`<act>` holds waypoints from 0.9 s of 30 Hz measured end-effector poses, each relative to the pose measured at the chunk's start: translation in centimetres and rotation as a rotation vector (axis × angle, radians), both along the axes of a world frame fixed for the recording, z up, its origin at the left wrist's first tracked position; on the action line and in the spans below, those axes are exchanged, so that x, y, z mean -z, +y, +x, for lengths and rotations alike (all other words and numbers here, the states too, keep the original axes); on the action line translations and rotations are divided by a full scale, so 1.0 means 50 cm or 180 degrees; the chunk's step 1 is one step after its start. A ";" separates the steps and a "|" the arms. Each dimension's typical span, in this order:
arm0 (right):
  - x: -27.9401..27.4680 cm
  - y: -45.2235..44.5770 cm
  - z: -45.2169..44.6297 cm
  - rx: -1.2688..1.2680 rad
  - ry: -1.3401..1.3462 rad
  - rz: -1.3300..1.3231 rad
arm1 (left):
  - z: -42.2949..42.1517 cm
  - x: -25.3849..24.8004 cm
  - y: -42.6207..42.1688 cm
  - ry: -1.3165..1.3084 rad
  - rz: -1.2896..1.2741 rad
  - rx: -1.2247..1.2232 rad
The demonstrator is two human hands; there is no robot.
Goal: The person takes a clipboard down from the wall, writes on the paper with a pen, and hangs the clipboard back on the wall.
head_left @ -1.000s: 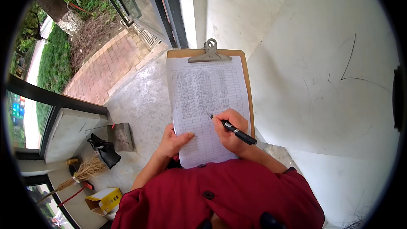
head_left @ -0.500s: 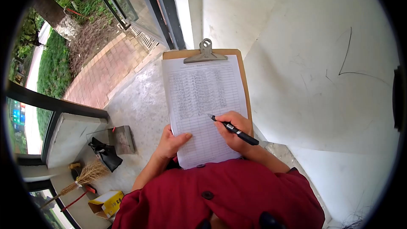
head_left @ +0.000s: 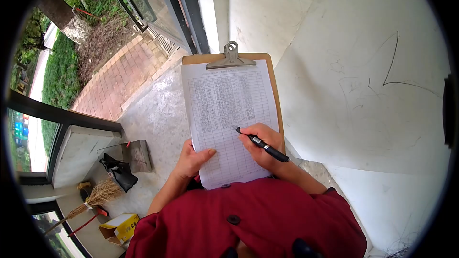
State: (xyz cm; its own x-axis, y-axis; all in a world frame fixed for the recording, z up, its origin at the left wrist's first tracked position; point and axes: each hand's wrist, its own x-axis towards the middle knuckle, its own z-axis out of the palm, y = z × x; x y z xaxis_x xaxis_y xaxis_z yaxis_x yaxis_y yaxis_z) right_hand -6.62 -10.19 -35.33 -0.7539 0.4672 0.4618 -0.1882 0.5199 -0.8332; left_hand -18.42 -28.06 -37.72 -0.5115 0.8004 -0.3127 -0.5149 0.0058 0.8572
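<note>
A brown clipboard (head_left: 276,95) is held in front of my body, its metal clip (head_left: 231,59) at the far end. Under the clip lies a printed table sheet (head_left: 224,143), its upper rows filled with handwriting too small to read. My left hand (head_left: 193,158) grips the board's lower left edge, thumb on top of the paper and the other fingers hidden beneath. In my right hand (head_left: 262,145) is a black pen (head_left: 267,149), pinched between thumb and fingers. The pen's tip is near the last written rows; whether it touches the paper I cannot tell.
An open glass door (head_left: 153,9) leads to a brick path (head_left: 124,76) at the upper left. By the left wall are a dustpan (head_left: 137,155), a black bag (head_left: 119,172), a straw broom (head_left: 98,196) and a yellow box (head_left: 119,228). A marked white wall (head_left: 354,67) rises on the right.
The pen and my right hand have shifted slightly up and to the left over the sheet. The clipboard sits a touch higher in view; my left hand keeps its grip.
</note>
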 end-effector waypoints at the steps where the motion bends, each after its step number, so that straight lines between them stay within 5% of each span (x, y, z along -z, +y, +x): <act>1: 0.001 0.000 0.000 0.0030 0.0006 -0.0008 | 0.000 -0.001 0.001 -0.0024 0.0019 0.0002; 27: 0.008 0.009 0.000 0.0040 -0.0094 -0.0001 | -0.006 -0.004 0.003 0.0017 -0.0039 -0.0026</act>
State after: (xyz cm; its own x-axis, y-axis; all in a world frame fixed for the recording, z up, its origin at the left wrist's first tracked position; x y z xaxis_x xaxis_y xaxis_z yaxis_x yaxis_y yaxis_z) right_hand -6.61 -9.76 -35.72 -0.7612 0.4769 0.4394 -0.1570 0.5220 -0.8384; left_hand -18.73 -27.89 -37.54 -0.5197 0.7922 -0.3198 -0.5104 0.0122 0.8598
